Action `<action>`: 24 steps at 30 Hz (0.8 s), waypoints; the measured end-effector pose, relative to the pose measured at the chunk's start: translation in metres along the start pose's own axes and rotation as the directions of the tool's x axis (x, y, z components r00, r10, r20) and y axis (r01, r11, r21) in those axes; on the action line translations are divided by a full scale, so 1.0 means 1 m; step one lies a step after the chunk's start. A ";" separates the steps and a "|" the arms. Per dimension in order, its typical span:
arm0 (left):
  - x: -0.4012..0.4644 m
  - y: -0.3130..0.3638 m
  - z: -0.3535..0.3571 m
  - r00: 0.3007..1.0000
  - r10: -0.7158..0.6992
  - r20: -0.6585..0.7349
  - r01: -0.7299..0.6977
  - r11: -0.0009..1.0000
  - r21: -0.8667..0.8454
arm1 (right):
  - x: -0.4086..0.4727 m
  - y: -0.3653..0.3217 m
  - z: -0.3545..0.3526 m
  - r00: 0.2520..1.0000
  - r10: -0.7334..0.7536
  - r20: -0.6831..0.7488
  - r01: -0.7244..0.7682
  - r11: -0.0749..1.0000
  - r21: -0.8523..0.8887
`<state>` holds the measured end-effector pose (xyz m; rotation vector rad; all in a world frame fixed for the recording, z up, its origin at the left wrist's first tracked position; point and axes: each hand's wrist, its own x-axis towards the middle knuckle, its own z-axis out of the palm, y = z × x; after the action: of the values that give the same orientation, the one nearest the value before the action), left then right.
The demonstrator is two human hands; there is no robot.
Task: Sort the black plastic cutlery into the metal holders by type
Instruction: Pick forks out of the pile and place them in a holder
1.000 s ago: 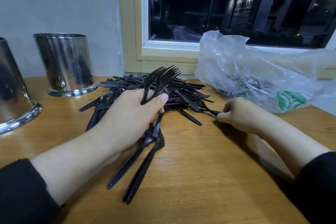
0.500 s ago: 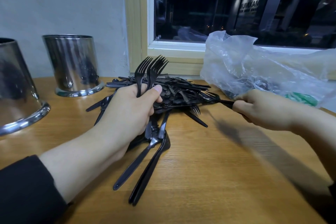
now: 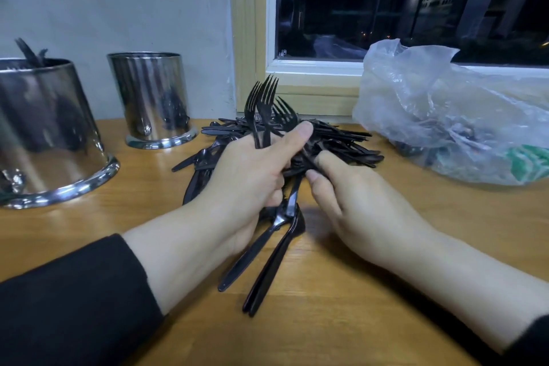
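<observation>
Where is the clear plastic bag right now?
In the head view, the clear plastic bag lies on the wooden table at the far right, below the window sill, just right of the cutlery pile.

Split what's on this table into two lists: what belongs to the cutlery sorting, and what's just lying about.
Part of the job:
- bunch of forks gripped in the left hand
- fork being added by the right hand
- cutlery pile
- near metal holder, some cutlery in it
- far metal holder

Lying about:
- clear plastic bag
- window frame
</observation>
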<state>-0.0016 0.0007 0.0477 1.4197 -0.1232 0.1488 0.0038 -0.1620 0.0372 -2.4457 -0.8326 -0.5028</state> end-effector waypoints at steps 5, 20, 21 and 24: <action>0.006 0.002 -0.004 0.991 0.008 -0.130 0.001 0.998 0.070 | 0.002 -0.017 0.004 0.999 0.017 0.048 -0.021 0.997 0.069; 0.010 0.011 -0.020 0.958 0.229 -0.171 -0.203 0.967 0.155 | -0.002 -0.011 0.007 0.909 0.373 0.185 -0.338 0.921 -0.195; 0.010 0.011 -0.021 0.958 0.228 -0.174 -0.203 0.968 0.149 | -0.002 -0.010 0.006 0.903 0.387 0.184 -0.352 0.915 -0.197; 0.011 0.010 -0.021 0.963 0.207 -0.171 -0.185 0.973 0.137 | 0.000 -0.008 0.003 0.885 0.428 0.184 -0.387 0.895 -0.221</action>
<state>0.0072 0.0235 0.0559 1.5043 -0.1030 0.4572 -0.0006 -0.1551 0.0380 -2.7820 -0.3380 -0.1412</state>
